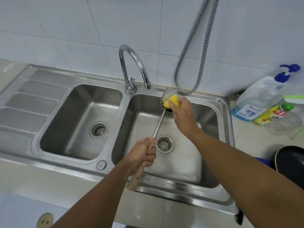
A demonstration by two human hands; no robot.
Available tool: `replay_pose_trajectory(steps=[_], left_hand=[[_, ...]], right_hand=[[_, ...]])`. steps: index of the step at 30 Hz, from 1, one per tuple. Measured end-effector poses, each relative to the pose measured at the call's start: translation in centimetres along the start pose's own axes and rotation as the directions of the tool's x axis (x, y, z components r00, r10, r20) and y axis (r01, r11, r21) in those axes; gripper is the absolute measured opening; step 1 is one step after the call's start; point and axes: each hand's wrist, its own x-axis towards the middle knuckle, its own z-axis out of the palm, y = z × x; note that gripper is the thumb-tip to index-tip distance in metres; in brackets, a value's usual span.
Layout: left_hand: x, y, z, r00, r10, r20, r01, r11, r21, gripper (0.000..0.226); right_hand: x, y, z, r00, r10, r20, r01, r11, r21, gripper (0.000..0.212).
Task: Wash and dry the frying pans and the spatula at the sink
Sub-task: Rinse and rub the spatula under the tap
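You hold the spatula (158, 124) over the right sink basin (205, 116): your left hand (143, 153) is fisted tight round its wooden handle, your right hand (181, 112) curls closed on a yellow sponge (171, 101) pressed against the blade. A black frying pan (291, 163) sits on the table, right of that hand.

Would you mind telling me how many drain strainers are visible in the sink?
2. One drain strainer sits in the floor of the left basin; the other lies in the right basin, just right of the left hand gripping the spatula. None seem hidden.
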Motion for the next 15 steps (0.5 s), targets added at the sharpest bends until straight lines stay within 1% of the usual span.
replay_pose_trajectory(steps=[1,2,4,5,6,7,8,9,10,11,12,13,14,15], left_hand=[[0.1,0.4,0.3,1.000,-0.014,0.019,0.015,0.999,-0.035,0.029],[0.0,0.7,0.4,0.999,-0.032,0.031,0.034,0.998,-0.059,0.030],[-0.1,0.8,0.0,0.997,-0.067,0.047,0.070,0.995,-0.076,0.031],[-0.2,0.8,-0.3,0.995,-0.080,0.055,0.083,0.994,-0.070,0.031],[-0.3,0.9,-0.6,0.994,-0.092,0.059,0.095,0.994,-0.055,0.031],[-0.3,1.0,-0.7,0.993,-0.106,0.055,0.108,0.994,-0.030,0.031],[-0.2,1.1,-0.7,0.992,-0.119,0.048,0.119,0.993,-0.002,0.031],[-0.1,1.2,-0.7,0.992,-0.122,0.041,0.121,0.992,0.021,0.031],[-0.1,1.3,-0.6,0.993,-0.113,0.037,0.111,0.993,0.034,0.031],[0.0,1.4,-0.6,0.995,-0.098,0.035,0.097,0.994,0.040,0.031],[0.1,1.5,-0.7,0.995,-0.089,0.034,0.088,0.995,0.047,0.031],[0.1,1.5,-0.7,0.996,-0.087,0.036,0.085,0.995,0.053,0.031],[0.1,1.5,-0.7,0.995,-0.090,0.040,0.088,0.995,0.054,0.032],[0.0,1.4,-0.7,0.995,-0.094,0.045,0.092,0.995,0.048,0.031]], right_hand=[[0.3,-0.1,0.2,0.998,0.028,-0.049,-0.027,0.999,0.017,0.043],[0.3,0.1,0.5,0.998,-0.025,-0.062,0.023,1.000,-0.018,0.043],[0.5,1.2,0.5,0.986,-0.167,-0.019,0.165,0.981,-0.104,0.047],[1.0,1.3,-0.2,0.982,-0.188,-0.021,0.184,0.975,-0.122,0.044],[1.7,1.2,-1.0,0.987,-0.150,-0.049,0.146,0.985,-0.090,0.040],[2.5,1.0,-1.7,0.987,-0.088,-0.133,0.079,0.994,-0.073,0.033],[3.3,0.5,-2.1,0.986,-0.030,-0.163,0.023,0.999,-0.040,0.025],[3.6,0.0,-2.3,0.990,-0.042,-0.138,0.041,0.999,-0.011,0.021],[3.5,-0.7,-2.1,0.990,-0.132,-0.056,0.130,0.991,-0.036,0.024],[3.1,-1.1,-1.9,0.971,-0.239,0.022,0.240,0.968,-0.073,0.031],[2.7,-0.8,-1.5,0.956,-0.292,0.033,0.293,0.954,-0.062,0.038],[2.2,0.2,-1.1,0.949,-0.314,0.033,0.316,0.947,-0.056,0.041],[1.7,1.1,-1.1,0.954,-0.295,0.048,0.297,0.953,-0.052,0.042],[1.5,1.7,-1.3,0.954,-0.298,0.034,0.300,0.952,-0.065,0.042]])
